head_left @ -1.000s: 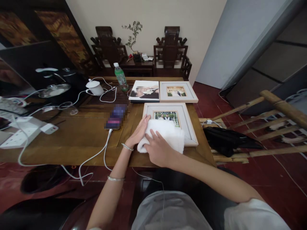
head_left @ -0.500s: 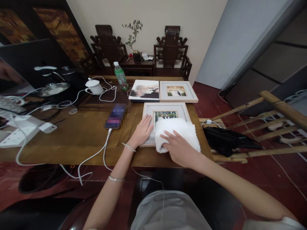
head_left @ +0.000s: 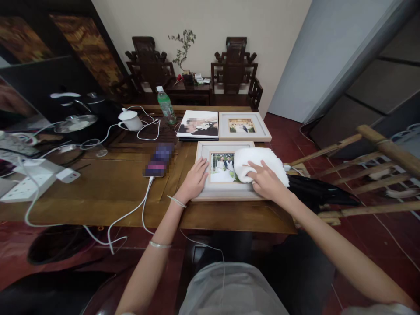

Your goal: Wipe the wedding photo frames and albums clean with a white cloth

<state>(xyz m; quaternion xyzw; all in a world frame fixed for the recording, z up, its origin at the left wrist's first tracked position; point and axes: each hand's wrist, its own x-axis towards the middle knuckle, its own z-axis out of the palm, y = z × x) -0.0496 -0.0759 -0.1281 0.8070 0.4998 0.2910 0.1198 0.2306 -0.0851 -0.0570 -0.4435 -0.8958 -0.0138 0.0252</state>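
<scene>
A white-framed photo (head_left: 219, 193) lies flat near the front edge of the wooden table (head_left: 108, 192). My left hand (head_left: 194, 179) rests flat on the frame's left border, fingers stretched out. My right hand (head_left: 266, 181) presses down on a folded white towel (head_left: 262, 158) that covers the frame's right side. The picture of a couple in the middle of the frame shows between my hands.
Behind the frame lie a second framed photo (head_left: 244, 126) and a photo book (head_left: 198, 124). A phone (head_left: 159, 159) on a white cable, a white teapot (head_left: 130, 119), a green bottle (head_left: 165, 105) and power strips (head_left: 22, 183) sit to the left. A bamboo chair (head_left: 361, 175) with a black bag (head_left: 315, 190) stands right.
My right hand has slid the towel from the frame's lower left across to its right side, uncovering the photo. My left hand has stayed on the left border.
</scene>
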